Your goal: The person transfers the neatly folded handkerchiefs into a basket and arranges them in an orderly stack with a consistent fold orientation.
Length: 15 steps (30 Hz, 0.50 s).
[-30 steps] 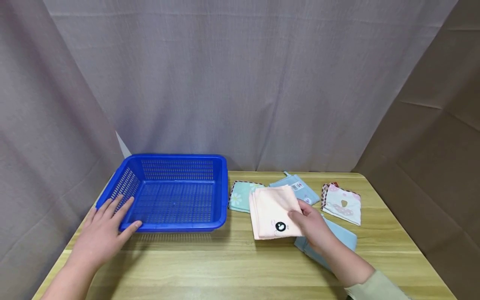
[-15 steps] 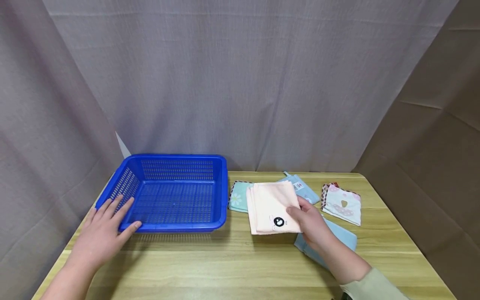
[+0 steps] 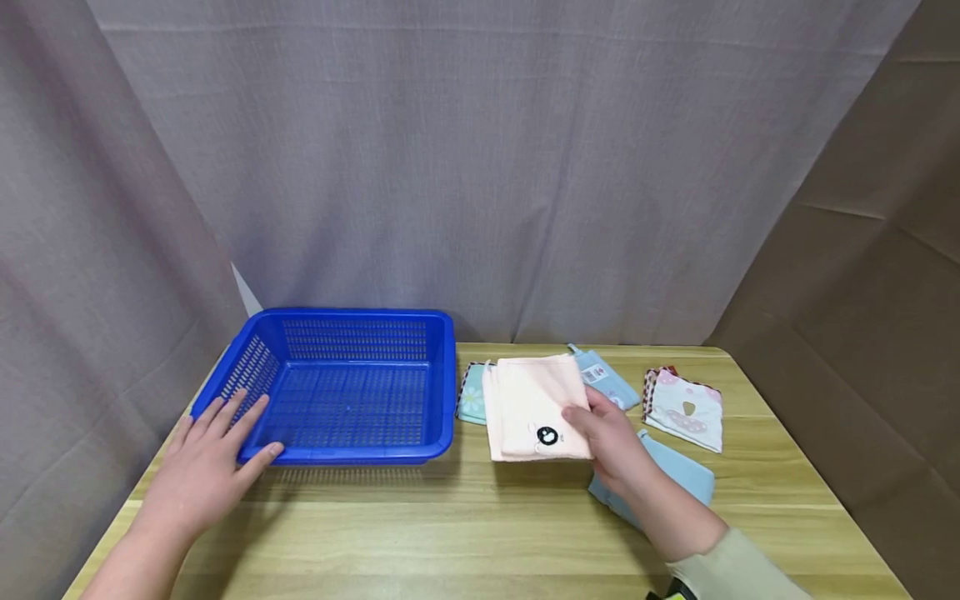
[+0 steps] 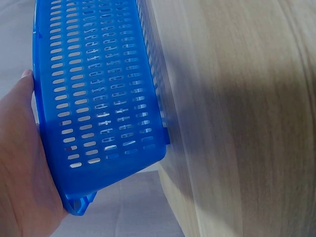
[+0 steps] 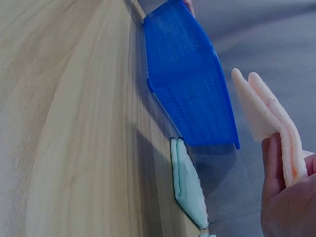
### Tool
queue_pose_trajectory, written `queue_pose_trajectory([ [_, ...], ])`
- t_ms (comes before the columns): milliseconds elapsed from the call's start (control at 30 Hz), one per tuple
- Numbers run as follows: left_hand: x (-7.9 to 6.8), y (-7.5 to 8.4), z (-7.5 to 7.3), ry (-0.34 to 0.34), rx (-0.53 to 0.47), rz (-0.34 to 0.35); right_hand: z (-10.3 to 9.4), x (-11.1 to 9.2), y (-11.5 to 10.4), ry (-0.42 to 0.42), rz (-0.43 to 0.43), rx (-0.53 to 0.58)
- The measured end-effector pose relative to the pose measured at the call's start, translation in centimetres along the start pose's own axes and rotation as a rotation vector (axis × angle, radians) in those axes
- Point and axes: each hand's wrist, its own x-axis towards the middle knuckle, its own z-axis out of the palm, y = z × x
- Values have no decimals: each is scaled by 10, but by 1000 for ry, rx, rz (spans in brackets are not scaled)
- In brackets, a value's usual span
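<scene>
A folded peach towel (image 3: pixel 536 404) with a black embroidered spot is pinched by its right edge between the thumb and fingers of my right hand (image 3: pixel 618 442). In the right wrist view the towel (image 5: pixel 269 116) hangs above the table, its folded layers seen edge-on. My left hand (image 3: pixel 206 467) rests with spread fingers on the near-left corner of a blue plastic basket (image 3: pixel 345 457). From the left wrist, that hand (image 4: pixel 24 168) lies along the rim of the basket (image 4: pixel 98 98). No towel shows inside the basket.
Right of the basket lies a mint flowered towel (image 3: pixel 472 396), partly hidden by the peach one. A blue towel with a label (image 3: pixel 607 383), a white-pink towel (image 3: pixel 686 408) and another blue towel (image 3: pixel 678 471) lie farther right on the wooden table (image 3: pixel 420 542). Curtains (image 3: pixel 480 167) stand behind.
My right hand has carried the peach towel left and slightly up in the head view, covering more of the mint towel. The left hand and the basket have stayed put.
</scene>
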Motion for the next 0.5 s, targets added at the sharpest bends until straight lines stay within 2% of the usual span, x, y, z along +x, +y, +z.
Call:
queue_pose_trajectory([
  [500,0,1,0,-16,-2,-7,21,7,-5,-24,-25,56],
])
